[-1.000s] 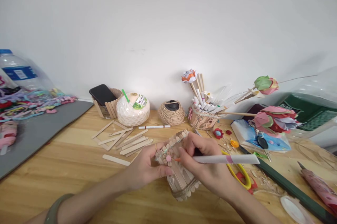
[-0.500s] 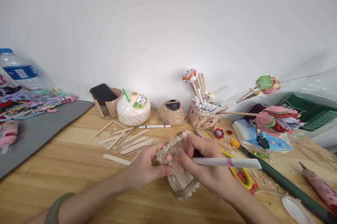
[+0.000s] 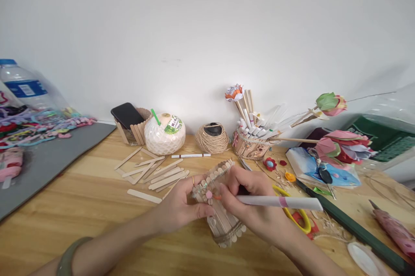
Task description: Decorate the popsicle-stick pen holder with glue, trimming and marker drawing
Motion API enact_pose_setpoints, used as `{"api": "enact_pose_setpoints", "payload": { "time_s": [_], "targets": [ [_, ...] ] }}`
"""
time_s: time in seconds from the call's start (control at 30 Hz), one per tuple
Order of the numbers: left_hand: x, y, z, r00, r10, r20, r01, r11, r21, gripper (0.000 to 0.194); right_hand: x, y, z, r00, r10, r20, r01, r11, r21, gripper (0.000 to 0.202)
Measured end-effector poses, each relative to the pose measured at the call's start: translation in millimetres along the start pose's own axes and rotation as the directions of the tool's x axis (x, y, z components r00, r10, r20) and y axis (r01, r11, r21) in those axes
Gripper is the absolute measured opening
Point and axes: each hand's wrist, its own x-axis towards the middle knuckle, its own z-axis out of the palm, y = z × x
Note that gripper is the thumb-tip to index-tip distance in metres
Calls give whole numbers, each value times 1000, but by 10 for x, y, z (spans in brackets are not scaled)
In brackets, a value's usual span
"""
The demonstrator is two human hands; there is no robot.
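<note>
A small popsicle-stick holder (image 3: 223, 222) lies tilted in front of me, its rims trimmed with scalloped stick ends and twine. On its side sits a flower with a pink centre (image 3: 209, 194). My left hand (image 3: 184, 202) grips the holder's left end, thumb on the sticks and the other fingers mostly hidden behind. In my right hand (image 3: 253, 198) is a white marker (image 3: 282, 201) with a pink band, held like a pen. Its orange tip (image 3: 217, 197) points at the flower; whether it touches, I cannot tell.
Loose popsicle sticks (image 3: 167, 176) lie to the left. Behind stand a wrapped coconut (image 3: 165, 135), a twine ball (image 3: 212, 139) and a marker-filled holder (image 3: 249, 148). Yellow-handled scissors (image 3: 303, 219), a dark green bar (image 3: 359, 228) and a pink glue gun (image 3: 394, 228) are at right.
Both hands and the holder stay almost in place. The marker's tip has shifted very slightly beside the flower.
</note>
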Motion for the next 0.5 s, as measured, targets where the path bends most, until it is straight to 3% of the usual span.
{"api": "enact_pose_setpoints", "payload": {
  "time_s": [0.23,0.5],
  "targets": [
    [0,12,-3,1000,4,-10,-4,1000,19,34,21,-27,0,999,-35,-25,35,999,9,32],
    [2,21,10,1000,-9,5,9,1000,-16,38,12,-19,-1,1000,19,1,-19,1000,20,31]
  ]
}}
